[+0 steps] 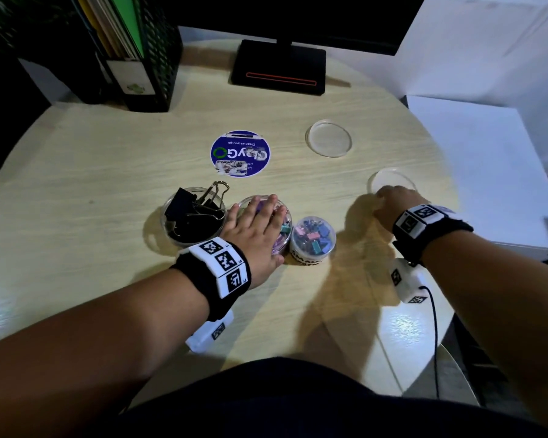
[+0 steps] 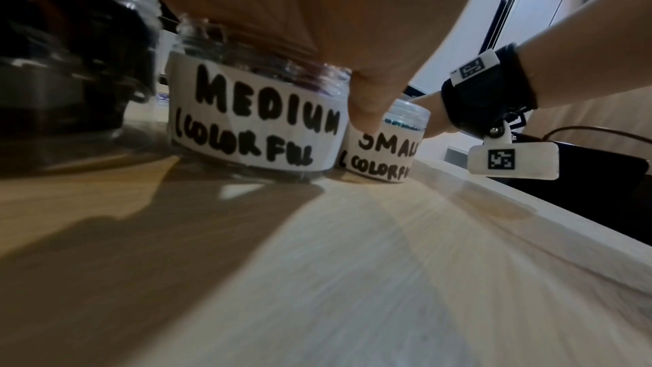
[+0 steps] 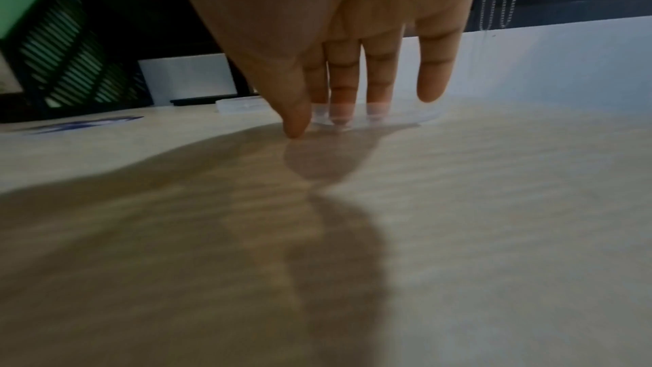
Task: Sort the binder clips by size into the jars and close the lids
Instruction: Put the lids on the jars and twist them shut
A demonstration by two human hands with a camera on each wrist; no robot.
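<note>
From the head view, my left hand (image 1: 257, 229) lies flat over the mouth of the medium jar (image 1: 283, 235), fingers straight and together, gripping nothing — it only steadies the jar. To its left stands the large jar (image 1: 192, 218) of black clips, open, with one clip's wire handles poking above the rim; to its right, just beside it, the small jar (image 1: 313, 240), which seems to have its lid on already. My right hand (image 1: 393, 200) reaches out to the nearer clear lid (image 1: 393, 180), fingers bent down onto its near edge. A second clear lid (image 1: 328, 138) lies further back on the table (image 1: 108, 159), well apart from both hands.

The left wrist view shows the medium jar (image 2: 254, 119) and the small jar (image 2: 384, 149) touching or nearly so, my thumb (image 2: 368, 105) hanging down between them and my palm over the medium jar's mouth.

In the right wrist view my fingertips (image 3: 342, 110) rest on the nearer lid (image 3: 405, 117), the thumb (image 3: 294, 122) down at its near rim on the table; no closed grip on it yet, I judge.

What the next move turns on: this lid lies flat, well to the right of the jars, and the right hand is the nearer one — it must lift the lid and carry it leftward to whichever open jar it fits.
</note>
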